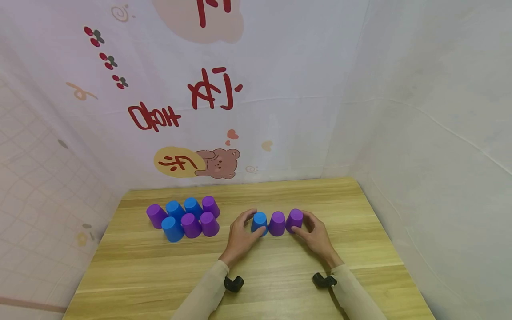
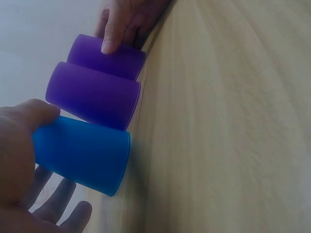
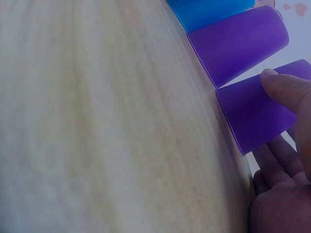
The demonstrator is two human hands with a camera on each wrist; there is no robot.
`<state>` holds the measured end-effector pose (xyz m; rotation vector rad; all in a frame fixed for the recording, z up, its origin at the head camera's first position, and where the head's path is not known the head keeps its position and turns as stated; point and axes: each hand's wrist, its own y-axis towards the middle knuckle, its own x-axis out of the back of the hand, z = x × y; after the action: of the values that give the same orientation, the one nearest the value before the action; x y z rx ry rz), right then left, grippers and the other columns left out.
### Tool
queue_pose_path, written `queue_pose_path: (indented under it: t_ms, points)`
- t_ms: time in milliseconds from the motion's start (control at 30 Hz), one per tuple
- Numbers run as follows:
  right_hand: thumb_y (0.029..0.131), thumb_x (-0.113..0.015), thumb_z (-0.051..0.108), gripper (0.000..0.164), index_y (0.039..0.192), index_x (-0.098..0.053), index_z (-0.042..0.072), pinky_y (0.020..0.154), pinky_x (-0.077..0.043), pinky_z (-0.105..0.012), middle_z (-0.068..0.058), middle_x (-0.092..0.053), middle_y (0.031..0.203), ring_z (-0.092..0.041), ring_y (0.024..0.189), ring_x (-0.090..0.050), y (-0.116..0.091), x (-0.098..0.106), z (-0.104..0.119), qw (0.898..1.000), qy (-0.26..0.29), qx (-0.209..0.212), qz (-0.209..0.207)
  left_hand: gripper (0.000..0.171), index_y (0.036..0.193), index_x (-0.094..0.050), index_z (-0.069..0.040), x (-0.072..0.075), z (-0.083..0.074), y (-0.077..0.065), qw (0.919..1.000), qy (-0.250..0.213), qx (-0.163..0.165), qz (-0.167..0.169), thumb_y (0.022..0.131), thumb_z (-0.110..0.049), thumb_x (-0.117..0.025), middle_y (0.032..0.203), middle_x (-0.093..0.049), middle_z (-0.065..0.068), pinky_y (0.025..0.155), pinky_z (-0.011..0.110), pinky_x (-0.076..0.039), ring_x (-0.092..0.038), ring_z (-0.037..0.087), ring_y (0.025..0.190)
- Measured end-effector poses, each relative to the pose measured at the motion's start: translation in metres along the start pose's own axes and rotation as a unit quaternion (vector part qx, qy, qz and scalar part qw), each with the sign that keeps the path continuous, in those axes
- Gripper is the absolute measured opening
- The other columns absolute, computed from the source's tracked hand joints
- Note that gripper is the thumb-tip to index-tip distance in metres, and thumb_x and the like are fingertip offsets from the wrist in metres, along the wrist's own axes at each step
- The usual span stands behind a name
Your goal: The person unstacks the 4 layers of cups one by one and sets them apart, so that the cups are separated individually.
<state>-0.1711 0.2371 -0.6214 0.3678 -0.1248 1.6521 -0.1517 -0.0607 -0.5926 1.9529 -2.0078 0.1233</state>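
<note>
Three upside-down cups stand in a short row on the table. My left hand (image 1: pixel 240 239) grips the blue cup (image 1: pixel 259 219) at the row's left end, thumb on the near side. At the right end, my right hand (image 1: pixel 318 236) holds a purple cup (image 1: pixel 295 218) between thumb and fingers. Another purple cup (image 1: pixel 277 224) stands between these two, with neither hand on it. In the left wrist view the blue cup (image 2: pixel 85 153) has its wide rim at the tabletop. The right wrist view shows the thumb across the side of the held purple cup (image 3: pixel 255 114).
On the left of the wooden table (image 1: pixel 160 280) stands a group of several upside-down cups, among them a blue cup (image 1: pixel 173 230) and a purple cup (image 1: pixel 210 224) in its front row. A printed white cloth (image 1: pixel 280 124) hangs behind the table, with more white cloth at both sides.
</note>
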Motion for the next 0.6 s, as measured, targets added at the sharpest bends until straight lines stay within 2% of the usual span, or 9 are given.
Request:
queue_pose_path:
  t_ms: [167, 367, 600]
  points:
    - [0.094, -0.093, 0.012, 0.060, 0.148, -0.067, 0.005, 0.121, -0.039, -0.003, -0.019, -0.072, 0.152, -0.044, 0.155, -0.057, 0.0003, 0.0004, -0.0017, 1.000, -0.002, 0.003, -0.003, 0.056, 0.148, -0.070, -0.009, -0.0012, 0.0006, 0.0012, 1.0000, 0.003, 0.001, 0.001, 0.097, -0.021, -0.091, 0.148, -0.075, 0.012, 0.122, 0.059, -0.059, -0.071, 0.038, 0.142]
    - [0.094, -0.093, 0.012, 0.061, 0.149, -0.066, 0.004, 0.120, -0.039, -0.003, -0.019, -0.071, 0.153, -0.043, 0.155, -0.057, 0.0006, 0.0004, -0.0032, 1.000, -0.002, 0.006, -0.003, 0.050, 0.146, -0.070, -0.013, -0.0019, 0.0024, 0.0023, 1.0000, -0.005, -0.002, 0.008, 0.099, -0.018, -0.089, 0.146, -0.076, 0.012, 0.117, 0.052, -0.063, -0.073, 0.038, 0.139]
    - [0.094, -0.092, 0.013, 0.061, 0.149, -0.066, 0.004, 0.121, -0.039, -0.005, -0.022, -0.070, 0.153, -0.043, 0.154, -0.059, 0.0009, 0.0010, -0.0024, 1.000, -0.004, 0.006, -0.001, 0.050, 0.146, -0.070, -0.007, 0.0003, -0.0016, 0.0015, 0.9999, 0.001, -0.016, 0.002, 0.100, -0.016, -0.088, 0.145, -0.076, 0.014, 0.113, 0.051, -0.066, -0.074, 0.040, 0.137]
